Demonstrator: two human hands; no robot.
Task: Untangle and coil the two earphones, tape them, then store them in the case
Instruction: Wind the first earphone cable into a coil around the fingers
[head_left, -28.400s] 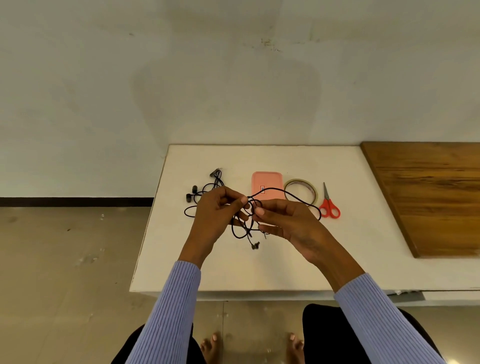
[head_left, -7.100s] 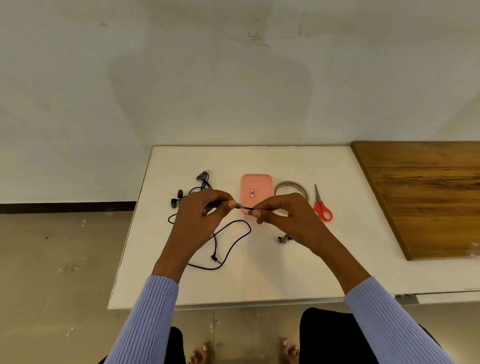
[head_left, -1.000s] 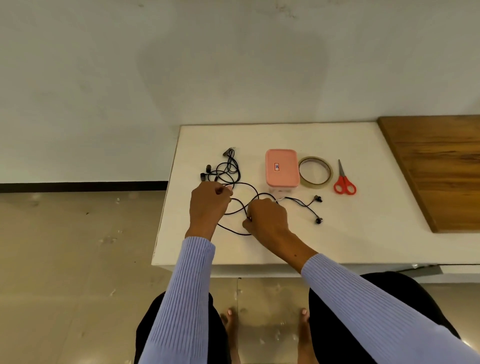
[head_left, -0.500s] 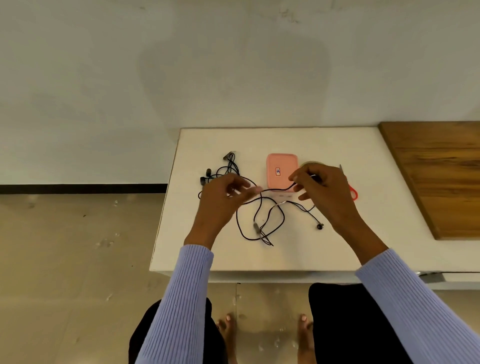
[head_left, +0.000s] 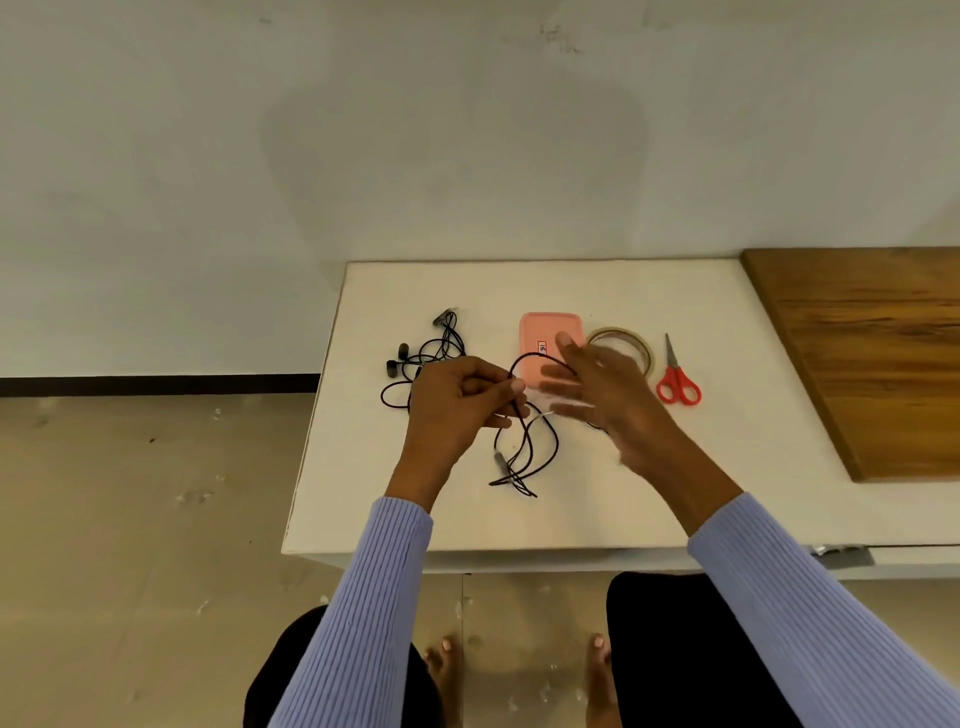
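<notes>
Since half a second ago our right hand (head_left: 602, 400) has swung in over the case and now blurs above it, fingers spread and fairly straight; a black loop arches toward it, but we cannot tell whether it has any hold on the cable. Our left hand (head_left: 457, 402) has its fingers curled, pinching the black earphone cable (head_left: 524, 452) between thumb and forefinger, with loops hanging down to the white table (head_left: 519, 525) below. The second earphone (head_left: 421, 364) lies tangled on the table behind the left hand, near the table's left edge. The pink case (head_left: 540, 332) lies closed near the middle, the tape roll (head_left: 623, 340) just beside it and the red scissors (head_left: 678, 382) further right. Bare table stretches in front of the hands toward the near edge, and right of the scissors up to the wooden board (head_left: 872, 358).
</notes>
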